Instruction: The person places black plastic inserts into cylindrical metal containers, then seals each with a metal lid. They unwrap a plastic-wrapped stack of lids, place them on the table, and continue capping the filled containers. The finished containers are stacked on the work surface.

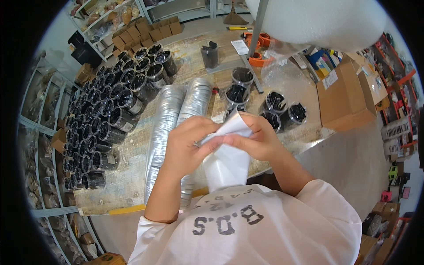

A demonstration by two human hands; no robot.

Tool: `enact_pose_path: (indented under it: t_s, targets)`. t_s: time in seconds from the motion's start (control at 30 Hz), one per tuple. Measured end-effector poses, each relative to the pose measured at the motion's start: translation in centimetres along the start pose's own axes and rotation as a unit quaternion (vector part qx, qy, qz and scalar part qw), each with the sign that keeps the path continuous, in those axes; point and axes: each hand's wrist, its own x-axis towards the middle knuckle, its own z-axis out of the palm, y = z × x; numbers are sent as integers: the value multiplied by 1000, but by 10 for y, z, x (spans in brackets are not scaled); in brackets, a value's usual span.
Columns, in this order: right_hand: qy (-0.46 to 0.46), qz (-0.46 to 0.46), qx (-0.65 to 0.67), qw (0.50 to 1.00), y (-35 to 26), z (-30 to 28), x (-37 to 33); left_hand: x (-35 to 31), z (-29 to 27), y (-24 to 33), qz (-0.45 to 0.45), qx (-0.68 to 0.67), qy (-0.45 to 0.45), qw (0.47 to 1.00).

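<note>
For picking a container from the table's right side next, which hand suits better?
Probably the right hand: it is nearer those black-filled containers, while the left hand sits farther off, by the silver stacks. Both hands hold the white sheet.

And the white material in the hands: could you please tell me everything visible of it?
The white material looks thin, smooth and slightly shiny, like paper or film. Its upper end, bent and folded, is pinched by the left hand and right hand. Below, a lightly creased part reaches toward the shirt; contact there is unclear.
</note>
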Motion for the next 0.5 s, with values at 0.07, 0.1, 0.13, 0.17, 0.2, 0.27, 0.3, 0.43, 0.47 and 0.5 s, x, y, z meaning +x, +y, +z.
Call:
enact_pose_path:
  t_s: [0.07,0.1,0.13,0.17,0.2,0.27,0.3,0.43,0.47,0.5]
  targets:
    - [-34,67,36,997,-11,8,-7,-16,-5,4,-29,-29,-13,999]
    - [-50,101,54,992,-14,11,-13,-24,-6,5,-43,-46,-19,998]
    - [-50,117,33,991,-14,14,-19,-30,-5,4,-44,-55,-14,997]
    - [-49,124,22,991,-15,18,-25,-36,-4,3,-45,-64,-10,997]
    - [-42,131,11,990,-16,21,-32,-39,-2,1,-43,-75,-11,996]
    - [-30,143,-8,989,-14,27,-47,-46,2,2,-36,-66,-29,997]
    - [-25,147,-17,989,-11,28,-54,-48,4,2,-31,-62,-38,997]
    - [16,94,-149,984,-5,35,-89,-50,4,-11,81,109,-20,991]
    - [28,95,-225,969,4,35,-105,-51,-2,-20,78,147,7,986]
    - [37,99,-300,948,23,36,-130,-53,-13,-34,11,131,60,990]
